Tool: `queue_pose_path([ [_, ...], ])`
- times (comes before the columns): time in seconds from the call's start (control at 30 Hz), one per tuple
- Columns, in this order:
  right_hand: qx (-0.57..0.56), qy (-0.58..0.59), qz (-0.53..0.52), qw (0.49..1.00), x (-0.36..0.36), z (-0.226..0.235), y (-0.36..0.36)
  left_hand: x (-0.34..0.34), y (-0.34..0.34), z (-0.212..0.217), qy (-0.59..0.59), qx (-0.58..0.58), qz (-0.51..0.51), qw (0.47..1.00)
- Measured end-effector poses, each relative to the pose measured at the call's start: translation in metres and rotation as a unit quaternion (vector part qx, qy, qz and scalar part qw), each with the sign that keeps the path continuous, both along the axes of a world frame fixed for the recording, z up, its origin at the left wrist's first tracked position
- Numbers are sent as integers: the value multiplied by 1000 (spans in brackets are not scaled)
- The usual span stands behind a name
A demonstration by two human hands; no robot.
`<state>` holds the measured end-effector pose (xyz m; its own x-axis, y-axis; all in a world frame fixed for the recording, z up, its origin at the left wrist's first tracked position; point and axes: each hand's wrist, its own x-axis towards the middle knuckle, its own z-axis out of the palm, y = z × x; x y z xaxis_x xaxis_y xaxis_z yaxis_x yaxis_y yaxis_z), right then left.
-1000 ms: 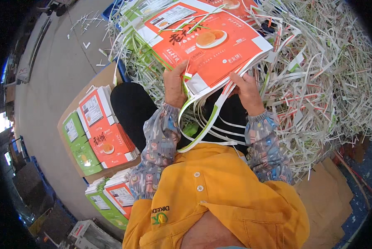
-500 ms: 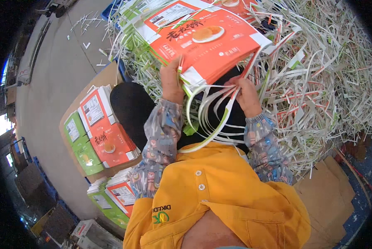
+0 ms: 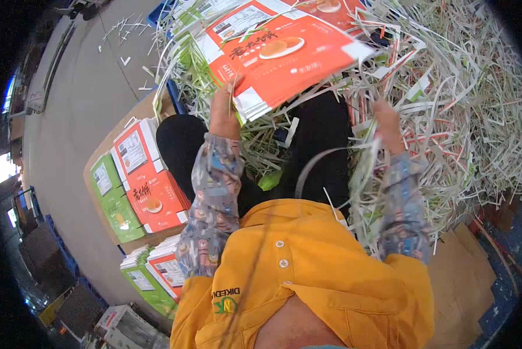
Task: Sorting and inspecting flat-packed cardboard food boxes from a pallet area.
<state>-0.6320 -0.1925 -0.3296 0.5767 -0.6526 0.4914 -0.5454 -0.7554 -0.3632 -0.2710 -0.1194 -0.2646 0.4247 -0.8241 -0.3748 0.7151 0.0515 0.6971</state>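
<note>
My left hand (image 3: 225, 110) is closed on the near left corner of a stack of flat orange-and-white printed packaging sheets (image 3: 307, 67). The stack is tilted, with its far part among loose strips. My right hand (image 3: 389, 125), smeared by motion, is right of the stack and apart from it. Its fingers look curled around a bunch of thin paper strips (image 3: 365, 168), white and pale green, which trail down beside my forearm. One blurred strip loops over my dark trousers.
A large heap of shredded paper strips (image 3: 470, 116) fills the right side. To the left, neat piles of orange sheets (image 3: 162, 195) and green sheets (image 3: 120, 215) rest on cardboard. Flattened cardboard (image 3: 461, 285) lies at lower right. A blue crate edge (image 3: 176, 96) shows by my knee.
My right hand has pulled away to the right with the strips, off the edge of the stack. My left hand and the sheets have shifted slightly left.
</note>
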Motion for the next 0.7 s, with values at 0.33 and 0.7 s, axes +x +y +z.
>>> queue_pose_path([
  [0.33,-5,179,-277,944,-130,32,-130,2,23,-10,-11,78,-135,988],
  [0.7,687,-481,-52,542,105,56,68,-34,13,-37,36,46,-165,984],
])
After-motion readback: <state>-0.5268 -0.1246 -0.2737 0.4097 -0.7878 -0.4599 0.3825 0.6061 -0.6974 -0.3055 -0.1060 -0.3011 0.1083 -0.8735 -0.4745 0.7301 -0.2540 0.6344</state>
